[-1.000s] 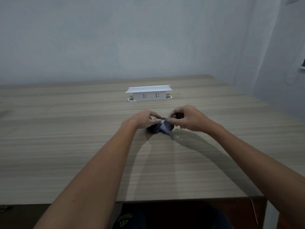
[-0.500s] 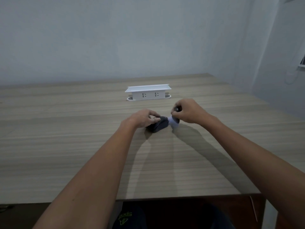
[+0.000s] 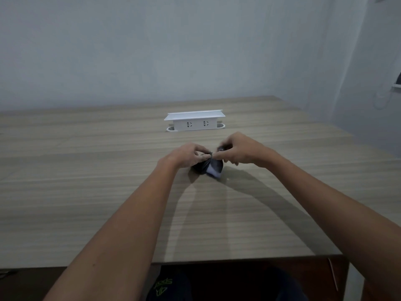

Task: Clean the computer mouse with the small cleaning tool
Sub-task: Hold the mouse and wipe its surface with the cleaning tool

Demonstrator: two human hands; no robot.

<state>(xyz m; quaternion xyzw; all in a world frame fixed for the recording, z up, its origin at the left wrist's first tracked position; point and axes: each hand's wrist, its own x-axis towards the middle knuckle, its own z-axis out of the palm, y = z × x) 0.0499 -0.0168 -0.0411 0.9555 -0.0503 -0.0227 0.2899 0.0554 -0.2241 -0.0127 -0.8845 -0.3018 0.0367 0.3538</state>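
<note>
A dark computer mouse (image 3: pixel 200 168) lies on the wooden table (image 3: pixel 86 192) in the middle of the view. My left hand (image 3: pixel 188 154) grips it from the left side. My right hand (image 3: pixel 237 149) pinches a small cleaning tool (image 3: pixel 214 168), dark with a pale bluish end, which lies over the mouse's right side. A dark bit of the tool shows above my right thumb. Most of the mouse is hidden by my fingers and the tool, and the picture is blurred there.
A white socket box (image 3: pixel 194 120) with a flat lid stands on the table behind my hands. The table's front edge (image 3: pixel 238 258) runs close to my body. A pale wall rises at the back and on the right.
Half a second ago my right hand was lifted off to the right of the mouse. It has come back left and down, and the tool lies on the mouse again.
</note>
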